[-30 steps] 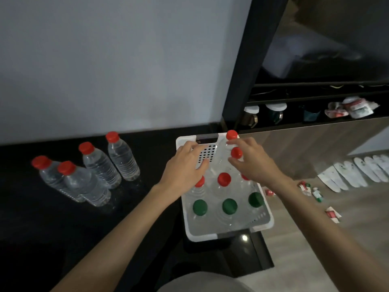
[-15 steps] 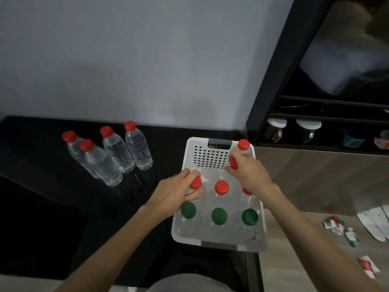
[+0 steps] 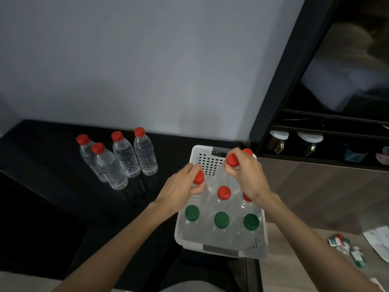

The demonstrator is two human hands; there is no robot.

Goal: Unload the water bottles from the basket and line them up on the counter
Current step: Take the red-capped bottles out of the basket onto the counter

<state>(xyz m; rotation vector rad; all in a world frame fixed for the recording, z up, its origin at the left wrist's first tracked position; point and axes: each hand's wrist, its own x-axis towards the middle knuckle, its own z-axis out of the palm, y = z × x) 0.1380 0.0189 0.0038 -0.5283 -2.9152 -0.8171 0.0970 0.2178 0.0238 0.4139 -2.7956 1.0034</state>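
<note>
A white perforated basket (image 3: 219,249) sits on the black counter (image 3: 52,186) near its right end. Inside stand clear water bottles, three with green caps (image 3: 221,219) along the near row and several with red caps (image 3: 224,192) behind. My left hand (image 3: 181,190) grips the neck of a red-capped bottle (image 3: 199,177) at the basket's left side. My right hand (image 3: 248,178) grips another red-capped bottle (image 3: 232,160), raised a little above its neighbours. Several red-capped bottles (image 3: 124,157) stand together on the counter to the left.
A grey wall runs behind the counter. To the right, a dark cabinet frame (image 3: 273,81) holds a shelf with lidded jars (image 3: 277,140). Small packets (image 3: 345,247) lie on the wooden surface at lower right.
Both hands have closed round red-capped bottle necks. The right hand has lifted its bottle upward. The view has tilted up and shifted right.
</note>
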